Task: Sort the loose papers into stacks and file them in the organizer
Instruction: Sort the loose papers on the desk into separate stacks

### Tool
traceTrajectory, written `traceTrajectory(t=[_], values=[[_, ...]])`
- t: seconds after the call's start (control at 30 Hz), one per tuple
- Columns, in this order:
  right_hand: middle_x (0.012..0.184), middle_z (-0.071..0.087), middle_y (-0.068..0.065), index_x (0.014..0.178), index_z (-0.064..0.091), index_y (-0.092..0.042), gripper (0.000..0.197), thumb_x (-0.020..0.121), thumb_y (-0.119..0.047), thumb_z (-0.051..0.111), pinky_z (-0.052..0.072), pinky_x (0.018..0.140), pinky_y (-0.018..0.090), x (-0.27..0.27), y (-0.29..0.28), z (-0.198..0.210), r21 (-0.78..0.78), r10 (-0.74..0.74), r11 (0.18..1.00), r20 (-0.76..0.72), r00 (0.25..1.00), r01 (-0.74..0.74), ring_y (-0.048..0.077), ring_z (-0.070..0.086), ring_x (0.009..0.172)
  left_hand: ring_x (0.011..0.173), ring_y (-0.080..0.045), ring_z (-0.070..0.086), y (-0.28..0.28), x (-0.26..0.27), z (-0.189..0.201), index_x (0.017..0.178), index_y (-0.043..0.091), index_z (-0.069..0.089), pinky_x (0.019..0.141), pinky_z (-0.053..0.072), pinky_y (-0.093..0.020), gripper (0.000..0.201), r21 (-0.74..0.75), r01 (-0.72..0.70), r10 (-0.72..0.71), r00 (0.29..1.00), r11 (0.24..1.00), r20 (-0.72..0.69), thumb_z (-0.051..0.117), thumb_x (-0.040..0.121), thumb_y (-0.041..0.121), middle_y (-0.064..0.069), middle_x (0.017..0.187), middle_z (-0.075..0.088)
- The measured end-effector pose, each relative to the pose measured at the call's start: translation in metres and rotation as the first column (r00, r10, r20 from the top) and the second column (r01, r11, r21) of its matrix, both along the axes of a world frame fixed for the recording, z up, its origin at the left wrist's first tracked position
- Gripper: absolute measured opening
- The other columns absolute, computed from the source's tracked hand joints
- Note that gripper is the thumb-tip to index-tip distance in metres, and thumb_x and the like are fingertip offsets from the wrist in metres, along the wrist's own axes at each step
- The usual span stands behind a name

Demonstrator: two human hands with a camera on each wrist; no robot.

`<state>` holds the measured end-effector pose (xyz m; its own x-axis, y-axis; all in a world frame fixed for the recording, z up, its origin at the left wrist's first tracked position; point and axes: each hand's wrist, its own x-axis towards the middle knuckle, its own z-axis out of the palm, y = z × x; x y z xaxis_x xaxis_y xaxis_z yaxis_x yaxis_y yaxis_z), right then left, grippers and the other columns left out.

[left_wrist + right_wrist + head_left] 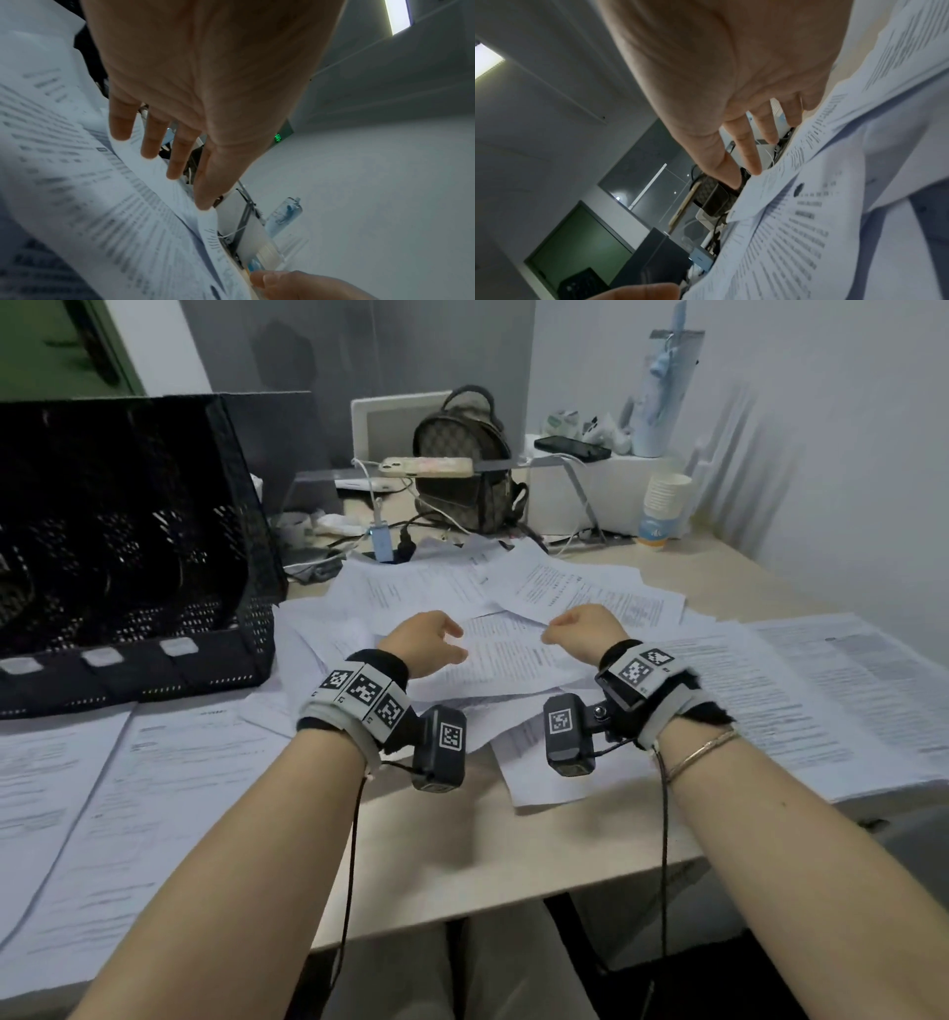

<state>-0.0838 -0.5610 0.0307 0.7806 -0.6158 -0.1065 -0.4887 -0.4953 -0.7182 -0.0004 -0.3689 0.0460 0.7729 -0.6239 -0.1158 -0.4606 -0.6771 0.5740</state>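
Left hand (pixel 426 642) hovers over the paper heap, fingers (pixel 154 140) straight and relaxed, tips at the sheets, holding nothing; right hand (pixel 583 629) likewise slack, fingers (pixel 746 148) extended just above the loose papers (pixel 503 654). Far left: organizer (pixel 128 546), black perforated metal mesh, rigid, slots look empty as far as visible. Flat sheets lie in front of it at the desk edge. Centre: thin white printed sheets, overlapping, askew, some curled. Right: a flatter, neater stack (pixel 847 690). Judging by this, sorting barely begun, nothing filed yet
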Motion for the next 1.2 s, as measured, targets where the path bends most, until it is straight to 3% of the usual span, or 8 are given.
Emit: traceTrajectory(t=[0.23,0.4,0.53,0.67,0.77,0.9,1.07,1.2], values=[[0.151,0.031,0.011,0.131,0.054,-0.013,0.059,0.081,-0.044,0.062,0.025,0.113,0.045,0.033,-0.013,-0.029,-0.182,0.067,0.972,-0.381,0.922,-0.146,0.037,0.027,0.137,0.137,-0.023,0.030,-0.005,0.015,-0.027,0.125,0.029,0.057,0.116,0.017,-0.039,0.035,0.217,0.063,-0.053,0.997,0.974,-0.049,0.056,0.091,0.037,0.002,0.144,0.043],[0.154,0.019,0.017,0.137,0.044,-0.007,0.072,0.081,-0.049,0.060,0.024,0.112,0.048,0.037,-0.019,-0.037,-0.236,0.022,0.960,-0.473,0.881,-0.151,0.040,0.017,0.140,0.131,-0.019,0.040,-0.009,0.016,-0.040,0.122,0.030,0.060,0.107,0.028,-0.031,0.032,0.244,0.107,-0.082,0.991,0.964,-0.109,0.055,0.091,0.036,0.003,0.143,0.044],[0.133,0.048,0.021,0.113,0.054,-0.002,0.052,0.075,-0.036,0.066,0.040,0.086,0.037,0.036,-0.022,-0.038,-0.129,0.028,0.988,-0.371,0.928,-0.082,0.037,0.043,0.124,0.131,-0.020,0.041,-0.009,0.019,-0.046,0.118,0.035,0.060,0.110,0.030,-0.037,0.029,0.235,0.092,-0.069,0.992,0.968,-0.104,0.055,0.090,0.039,0.004,0.144,0.044],[0.136,0.048,0.019,0.130,0.045,0.005,0.051,0.088,-0.018,0.062,0.041,0.070,0.027,0.023,-0.014,-0.027,-0.050,0.055,0.996,-0.237,0.970,-0.068,0.031,0.048,0.122,0.131,-0.020,0.041,-0.009,0.017,-0.045,0.124,0.031,0.056,0.109,0.030,-0.036,0.033,0.220,0.085,-0.061,0.992,0.972,-0.112,0.052,0.092,0.040,0.002,0.144,0.043],[0.142,0.042,0.015,0.135,0.041,0.004,0.048,0.092,-0.009,0.056,0.034,0.086,0.023,0.012,-0.006,-0.010,-0.023,0.096,0.995,-0.064,0.993,-0.097,0.027,0.042,0.129,0.132,-0.023,0.039,-0.010,0.017,-0.042,0.136,0.020,0.043,0.108,0.029,-0.035,0.045,0.198,0.040,-0.021,0.995,0.979,-0.098,0.048,0.095,0.037,-0.003,0.146,0.041],[0.149,0.034,0.005,0.137,0.044,-0.001,0.051,0.090,-0.015,0.059,0.024,0.105,0.023,0.005,-0.001,-0.001,-0.137,0.170,0.977,0.045,0.984,-0.163,0.019,0.034,0.135,0.129,-0.026,0.044,-0.008,0.014,-0.036,0.144,0.015,0.028,0.105,0.034,-0.035,0.053,-0.004,-0.060,0.058,0.983,0.998,-0.173,0.046,0.098,0.034,-0.010,0.145,0.040],[0.139,0.049,0.006,0.121,0.060,-0.001,0.036,0.088,-0.015,0.063,0.029,0.103,0.025,-0.009,0.006,-0.004,-0.155,0.276,0.951,0.028,0.961,-0.269,0.020,0.045,0.127,0.112,-0.029,0.058,-0.001,0.011,-0.016,0.150,0.024,0.005,0.101,0.042,-0.048,0.061,-0.478,-0.346,0.205,0.924,0.807,-0.323,0.023,0.099,0.051,-0.018,0.144,0.040],[0.120,0.063,0.007,0.102,0.070,-0.003,0.023,0.084,-0.017,0.068,0.036,0.089,0.022,-0.021,0.011,-0.013,-0.041,0.346,0.936,-0.063,0.936,-0.348,0.022,0.057,0.112,0.104,-0.030,0.061,0.013,0.006,0.000,0.148,0.035,0.011,0.079,0.056,-0.044,0.059,-0.569,-0.407,0.169,0.889,0.714,-0.425,0.018,0.095,0.060,-0.015,0.143,0.039]])
